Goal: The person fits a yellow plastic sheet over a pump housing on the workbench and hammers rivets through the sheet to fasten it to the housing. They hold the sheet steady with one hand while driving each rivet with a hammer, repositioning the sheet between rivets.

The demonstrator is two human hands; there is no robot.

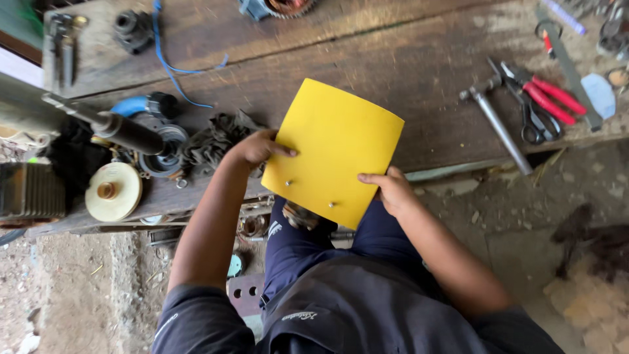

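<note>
wooden bench [406, 72] spans the top of view, scarred and dirty. yellow sheet [333, 152] held above the bench's near edge and over the lap, slightly curved, with two small studs near its lower edge. left hand [252, 149] grips the sheet's left edge, thumb on top, pinching it. right hand [392, 190] pinches the lower right edge, thumb on top. hammer [496, 122] lies right of the sheet, apart from it; red pliers [547, 95] and scissors [536, 119] beside the hammer.
</note>
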